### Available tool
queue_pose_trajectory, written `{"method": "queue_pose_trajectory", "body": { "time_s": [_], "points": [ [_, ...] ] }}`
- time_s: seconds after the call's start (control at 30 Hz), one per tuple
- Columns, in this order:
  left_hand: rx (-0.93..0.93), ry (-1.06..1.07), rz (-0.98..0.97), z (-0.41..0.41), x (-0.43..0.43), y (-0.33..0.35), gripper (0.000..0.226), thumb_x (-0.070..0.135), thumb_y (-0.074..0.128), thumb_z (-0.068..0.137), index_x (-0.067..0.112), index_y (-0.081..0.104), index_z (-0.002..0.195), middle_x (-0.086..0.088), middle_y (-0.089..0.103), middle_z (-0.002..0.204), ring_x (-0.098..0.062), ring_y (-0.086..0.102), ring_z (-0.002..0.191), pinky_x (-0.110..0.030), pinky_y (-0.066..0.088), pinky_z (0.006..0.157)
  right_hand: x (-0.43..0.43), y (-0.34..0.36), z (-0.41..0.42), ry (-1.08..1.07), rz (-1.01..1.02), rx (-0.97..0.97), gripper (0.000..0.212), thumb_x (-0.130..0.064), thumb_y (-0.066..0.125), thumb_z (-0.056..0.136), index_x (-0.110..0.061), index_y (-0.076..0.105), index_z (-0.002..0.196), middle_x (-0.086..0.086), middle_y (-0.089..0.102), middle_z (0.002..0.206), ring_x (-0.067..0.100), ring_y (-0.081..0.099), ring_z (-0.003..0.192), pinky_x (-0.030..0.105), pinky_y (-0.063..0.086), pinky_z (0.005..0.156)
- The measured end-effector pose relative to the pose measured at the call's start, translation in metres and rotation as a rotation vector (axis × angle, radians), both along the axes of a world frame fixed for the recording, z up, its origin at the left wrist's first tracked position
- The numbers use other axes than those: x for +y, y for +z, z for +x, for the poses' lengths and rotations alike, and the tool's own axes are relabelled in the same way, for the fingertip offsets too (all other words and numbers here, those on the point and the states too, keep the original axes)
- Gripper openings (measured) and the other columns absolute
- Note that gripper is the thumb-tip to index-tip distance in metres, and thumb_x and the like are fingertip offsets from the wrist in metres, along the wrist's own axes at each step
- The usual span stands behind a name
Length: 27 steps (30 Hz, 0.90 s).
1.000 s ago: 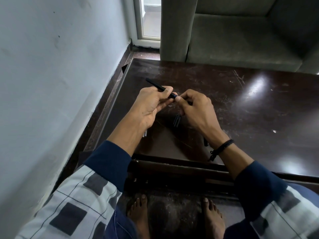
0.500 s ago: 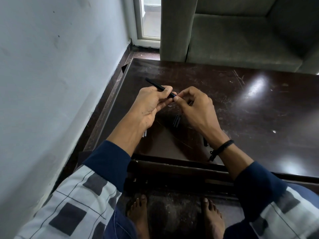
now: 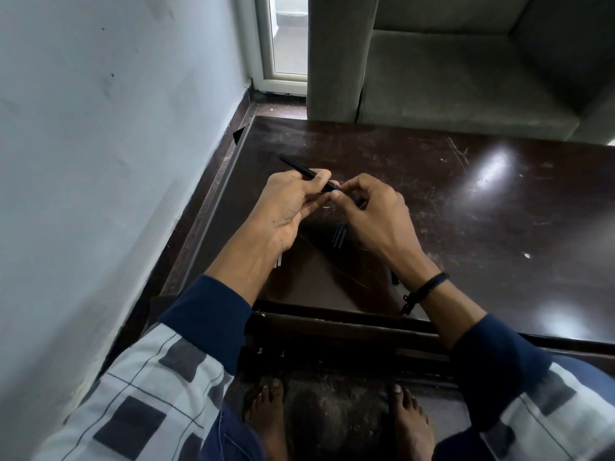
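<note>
Holding almost exactly as it did 1 second ago above the counter (image 3: 466,227), the left hand (image 3: 286,207) grips the black pen (image 3: 296,168) while the right hand (image 3: 372,214) pinches its near end, fingertips edged only slightly closer, so the fiddly fitting there looks unfinished, I'd say.

Dim, glare on table (image 3: 492,168)

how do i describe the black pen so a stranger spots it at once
Above the dark brown table before the grey sofa, two hands meet near the wall. The left hand grips a slim black pen pointing up-left toward the wall, and the right hand pinches its near end. Unlike the short black pieces lying on the table, it is long and held aloft.
</note>
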State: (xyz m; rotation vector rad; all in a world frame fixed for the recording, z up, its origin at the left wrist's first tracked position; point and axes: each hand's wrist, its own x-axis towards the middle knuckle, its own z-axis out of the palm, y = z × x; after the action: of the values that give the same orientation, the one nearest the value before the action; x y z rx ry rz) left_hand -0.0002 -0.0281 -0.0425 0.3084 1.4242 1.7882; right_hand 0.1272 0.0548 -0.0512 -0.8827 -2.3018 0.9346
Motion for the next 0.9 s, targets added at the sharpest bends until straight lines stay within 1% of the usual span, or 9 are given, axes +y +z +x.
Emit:
{"method": "queue_pose_trajectory", "body": {
  "time_s": [0.07, 0.17, 0.33, 0.47, 0.53, 0.63, 0.73, 0.8, 0.9],
  "points": [
    [0.001, 0.004, -0.001, -0.0001, 0.0, -0.0001, 0.01, 0.001, 0.066, 0.094, -0.004, 0.07, 0.102, -0.012, 0.075, 0.09, -0.02, 0.074, 0.088, -0.025, 0.06, 0.078, -0.0001, -0.0012, -0.0001, -0.001, 0.002, 0.001, 0.019, -0.042, 0.066, 0.098, -0.024, 0.068, 0.103, -0.01, 0.066, 0.078, 0.01, 0.064, 0.07, 0.036, 0.055, 0.063],
    [0.005, 0.001, -0.003, -0.0002, -0.0001, -0.0009, 0.012, 0.002, 0.066, 0.094, -0.003, 0.071, 0.104, -0.014, 0.075, 0.096, -0.02, 0.074, 0.092, -0.024, 0.06, 0.079, -0.0001, -0.0005, -0.0005, -0.005, -0.018, 0.024, 0.019, -0.04, 0.06, 0.101, -0.023, 0.068, 0.095, -0.006, 0.067, 0.072, 0.014, 0.063, 0.064, 0.039, 0.053, 0.06],
    [0.002, -0.012, -0.005, 0.0023, 0.0009, -0.0025, 0.014, 0.001, 0.066, 0.094, -0.005, 0.069, 0.107, -0.011, 0.075, 0.091, -0.014, 0.075, 0.083, -0.022, 0.059, 0.075, 0.0028, 0.0013, -0.0003, -0.024, -0.018, -0.001, 0.027, -0.037, 0.057, 0.103, -0.018, 0.068, 0.087, -0.002, 0.066, 0.069, 0.017, 0.061, 0.062, 0.04, 0.049, 0.059],
    [0.003, -0.025, -0.015, 0.0026, 0.0015, -0.0028, 0.011, 0.001, 0.066, 0.094, -0.002, 0.071, 0.103, -0.009, 0.076, 0.088, -0.015, 0.075, 0.082, -0.021, 0.059, 0.074, 0.0046, 0.0004, -0.0009, -0.022, -0.029, -0.045, 0.031, -0.036, 0.053, 0.105, -0.016, 0.066, 0.086, -0.006, 0.058, 0.066, 0.009, 0.05, 0.054, 0.031, 0.038, 0.053],
    [0.0, -0.024, -0.014, 0.0028, 0.0014, -0.002, 0.012, 0.001, 0.066, 0.094, -0.003, 0.07, 0.105, -0.01, 0.077, 0.088, -0.015, 0.075, 0.08, -0.021, 0.059, 0.072, 0.0051, 0.0009, -0.0005, -0.015, -0.056, -0.043, 0.033, -0.036, 0.051, 0.106, -0.017, 0.064, 0.083, -0.006, 0.057, 0.064, 0.008, 0.047, 0.052, 0.028, 0.036, 0.052],
    [0.001, -0.017, -0.003, 0.0028, 0.0014, -0.0011, 0.012, 0.002, 0.066, 0.094, -0.003, 0.07, 0.104, -0.011, 0.077, 0.089, -0.016, 0.075, 0.083, -0.022, 0.059, 0.075, 0.0043, 0.0012, 0.0002, -0.001, -0.089, 0.004, 0.03, -0.041, 0.053, 0.105, -0.022, 0.066, 0.086, -0.002, 0.065, 0.068, 0.008, 0.054, 0.054, 0.034, 0.045, 0.052],
    [-0.004, -0.003, 0.006, 0.0008, 0.0003, -0.0003, 0.008, 0.002, 0.065, 0.095, -0.001, 0.071, 0.099, -0.011, 0.077, 0.088, -0.018, 0.075, 0.085, -0.024, 0.06, 0.078, 0.0032, 0.0009, 0.0004, -0.005, -0.074, 0.057, 0.019, -0.045, 0.066, 0.097, -0.026, 0.067, 0.098, -0.007, 0.07, 0.076, 0.01, 0.066, 0.067, 0.034, 0.054, 0.061],
    [-0.001, 0.003, 0.001, -0.0001, -0.0003, -0.0001, 0.007, 0.002, 0.065, 0.095, 0.0, 0.071, 0.098, -0.009, 0.077, 0.083, -0.017, 0.075, 0.081, -0.022, 0.059, 0.073, 0.0033, -0.0004, 0.0002, -0.006, -0.056, 0.068, 0.016, -0.039, 0.072, 0.093, -0.027, 0.066, 0.1, -0.007, 0.071, 0.08, 0.01, 0.068, 0.072, 0.035, 0.057, 0.065],
    [0.0, 0.004, -0.004, 0.0007, 0.0003, -0.0009, 0.006, 0.002, 0.065, 0.095, 0.001, 0.071, 0.097, -0.007, 0.077, 0.082, -0.015, 0.074, 0.08, -0.02, 0.058, 0.071, 0.0044, -0.0016, -0.0002, 0.005, -0.072, 0.059, 0.011, -0.033, 0.07, 0.096, -0.024, 0.066, 0.101, -0.007, 0.071, 0.077, 0.009, 0.069, 0.07, 0.037, 0.059, 0.067]
  ]
}}
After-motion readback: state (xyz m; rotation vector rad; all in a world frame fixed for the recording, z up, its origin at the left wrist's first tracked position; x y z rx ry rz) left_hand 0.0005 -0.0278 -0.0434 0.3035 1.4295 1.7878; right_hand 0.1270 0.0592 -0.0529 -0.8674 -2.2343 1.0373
